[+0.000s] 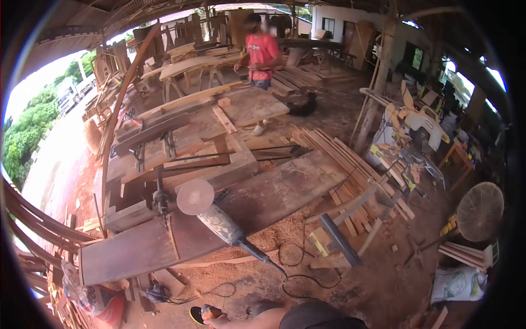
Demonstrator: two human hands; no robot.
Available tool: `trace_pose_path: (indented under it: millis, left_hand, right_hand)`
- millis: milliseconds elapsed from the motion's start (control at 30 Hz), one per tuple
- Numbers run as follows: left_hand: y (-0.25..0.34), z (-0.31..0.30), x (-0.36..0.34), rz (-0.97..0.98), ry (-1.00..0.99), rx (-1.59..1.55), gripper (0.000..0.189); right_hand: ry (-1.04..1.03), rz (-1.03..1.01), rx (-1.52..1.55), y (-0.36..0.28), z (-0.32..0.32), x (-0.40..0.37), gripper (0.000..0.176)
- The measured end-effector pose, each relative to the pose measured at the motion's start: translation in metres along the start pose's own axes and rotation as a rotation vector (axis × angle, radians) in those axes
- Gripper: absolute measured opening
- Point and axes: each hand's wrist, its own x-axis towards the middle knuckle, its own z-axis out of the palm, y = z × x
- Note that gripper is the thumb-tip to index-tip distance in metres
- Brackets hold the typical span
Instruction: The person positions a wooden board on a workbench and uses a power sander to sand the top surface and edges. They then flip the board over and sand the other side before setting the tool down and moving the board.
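At the bottom edge, my left hand (218,319) is wrapped round a small orange tool (209,312). A black disc with a yellow rim (196,315) shows at the tool's left end. The hand is low, below the long dark board (263,189), and does not touch it. On that board lies a grey power tool (222,223) with a round disc (195,197), its black cord trailing right. A dark drill-like tool (160,200) stands left of the disc. My right hand is not visible.
A person in a red shirt (263,52) stands beyond the far worktable (246,104). Long wood strips (350,164) lie at centre right near a miter saw (427,129). A round fan (480,211) is at right. Cords (312,279) and sawdust (285,233) lie on the ground.
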Motion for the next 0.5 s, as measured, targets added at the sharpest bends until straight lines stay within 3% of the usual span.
trace_pose_path:
  millis: [233,500]
  left_hand:
    - [0.062,0.038,0.021,0.144,-0.217,0.149,0.056]
    - [0.072,0.061,0.019,0.189,-0.364,0.225,0.051]
  right_hand:
    - [0.076,-0.059,0.157,0.009,-0.027,-0.028,0.095]
    - [0.091,-0.085,0.251,0.035,-0.029,-0.047,0.089]
